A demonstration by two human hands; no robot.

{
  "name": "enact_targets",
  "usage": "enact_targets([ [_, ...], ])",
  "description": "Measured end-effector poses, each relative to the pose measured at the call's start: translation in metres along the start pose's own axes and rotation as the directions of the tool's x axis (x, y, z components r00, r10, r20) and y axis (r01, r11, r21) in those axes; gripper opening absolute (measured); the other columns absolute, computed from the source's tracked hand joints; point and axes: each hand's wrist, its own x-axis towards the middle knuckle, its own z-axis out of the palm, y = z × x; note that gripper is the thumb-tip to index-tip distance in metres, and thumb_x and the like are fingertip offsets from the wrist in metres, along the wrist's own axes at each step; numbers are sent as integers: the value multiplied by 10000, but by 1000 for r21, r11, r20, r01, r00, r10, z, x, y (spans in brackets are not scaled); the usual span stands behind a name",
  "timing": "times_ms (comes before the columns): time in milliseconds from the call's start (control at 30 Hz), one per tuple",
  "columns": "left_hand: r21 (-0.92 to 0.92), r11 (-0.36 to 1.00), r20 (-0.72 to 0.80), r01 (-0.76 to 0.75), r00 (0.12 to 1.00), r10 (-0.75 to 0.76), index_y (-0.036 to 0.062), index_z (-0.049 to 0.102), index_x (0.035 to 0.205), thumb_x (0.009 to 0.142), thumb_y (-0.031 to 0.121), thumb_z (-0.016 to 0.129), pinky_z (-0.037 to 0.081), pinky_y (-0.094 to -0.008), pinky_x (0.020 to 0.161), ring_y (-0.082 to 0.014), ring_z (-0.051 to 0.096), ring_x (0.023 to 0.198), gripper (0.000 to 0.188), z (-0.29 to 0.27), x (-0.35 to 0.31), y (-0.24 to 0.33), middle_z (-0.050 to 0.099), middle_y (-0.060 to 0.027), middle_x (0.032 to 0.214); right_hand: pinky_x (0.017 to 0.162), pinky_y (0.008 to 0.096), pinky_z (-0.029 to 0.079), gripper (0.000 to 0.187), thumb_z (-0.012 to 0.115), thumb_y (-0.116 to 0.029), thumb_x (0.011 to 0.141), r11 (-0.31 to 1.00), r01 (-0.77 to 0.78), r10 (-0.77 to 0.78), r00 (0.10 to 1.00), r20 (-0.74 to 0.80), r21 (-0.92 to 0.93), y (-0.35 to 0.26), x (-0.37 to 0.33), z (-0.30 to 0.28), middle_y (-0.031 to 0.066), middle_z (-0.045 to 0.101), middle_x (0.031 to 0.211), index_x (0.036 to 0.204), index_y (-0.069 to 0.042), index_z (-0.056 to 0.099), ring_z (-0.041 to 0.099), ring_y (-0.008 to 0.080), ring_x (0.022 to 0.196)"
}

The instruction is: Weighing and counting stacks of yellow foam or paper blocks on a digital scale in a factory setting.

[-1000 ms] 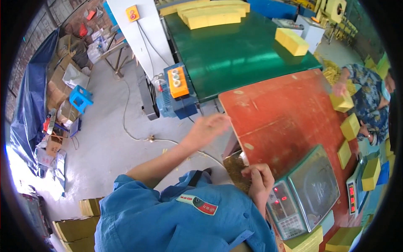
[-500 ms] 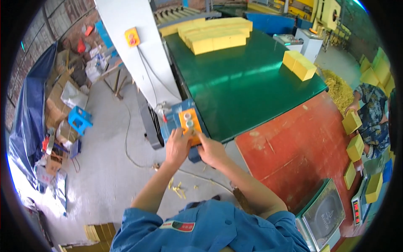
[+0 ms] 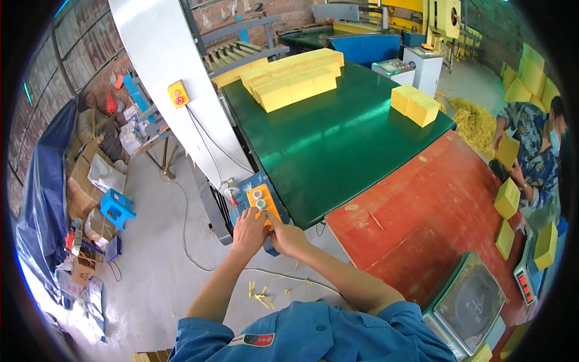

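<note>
An orange push-button box (image 3: 262, 201) with round pale buttons sits on a blue motor-like unit (image 3: 239, 206) beside the white column. Over its lower left part my left hand (image 3: 248, 235) bends its fingers, closed on the box. From the right, my right hand (image 3: 287, 239) is closed against its lower edge, index finger reaching onto the face. The hands nearly touch and hide the lower end of the box. Just beyond lies the green table (image 3: 338, 139), with a row of yellow blocks (image 3: 295, 78) at its far left and several more yellow blocks (image 3: 415, 105) at its right edge.
A red board (image 3: 410, 211) adjoins the green table. Scales (image 3: 470, 301) stand at the lower right. Further right, a co-worker (image 3: 528, 139) in camouflage sleeves handles a yellow block (image 3: 506, 151). A cable (image 3: 199, 265) crosses the floor; a blue stool (image 3: 117, 208) stands left.
The view has shifted, so the table and box sit differently in the picture. My hands stay at the push-button box. The co-worker has lifted a yellow block.
</note>
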Motion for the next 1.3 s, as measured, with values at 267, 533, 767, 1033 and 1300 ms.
enact_targets([
  [267,3,996,103,92,990,-92,85,617,1129,779,193,684,510,-426,835,-310,571,1027,372,-5,2,13,569,-115,1065,680,522,506,599,558,-201,871,967,-71,63,997,39,245,27,-79,25,204,692,847,1419,-56,364,663,402,750],
  [533,25,994,95,103,990,-105,83,621,1128,782,185,667,519,-416,839,-299,584,1037,364,-8,-2,8,587,-123,1037,705,469,510,539,568,-231,883,895,-191,178,982,69,404,26,-138,12,183,695,850,1374,-58,433,674,356,778],
  [767,-14,998,152,54,987,-51,83,638,1095,787,178,656,525,-427,817,-317,593,1015,322,1,4,5,601,-132,1003,694,396,518,240,581,-146,893,891,-179,297,925,-237,417,40,-183,-2,164,688,905,1086,-26,657,670,330,805],
  [1033,-116,984,77,-139,986,148,49,648,1001,778,151,669,533,-409,763,-304,632,912,246,-1,8,-26,617,-116,960,710,366,529,120,624,-24,852,917,-241,396,634,-664,318,53,-192,-20,172,684,895,959,-14,677,685,296,822],
  [1300,-145,917,-44,-371,928,369,35,636,924,749,177,704,536,-394,732,-306,633,882,235,5,16,-56,613,-122,892,782,356,547,118,580,26,903,835,-447,503,381,-776,322,62,-217,7,126,689,975,957,9,683,680,241,819],
])
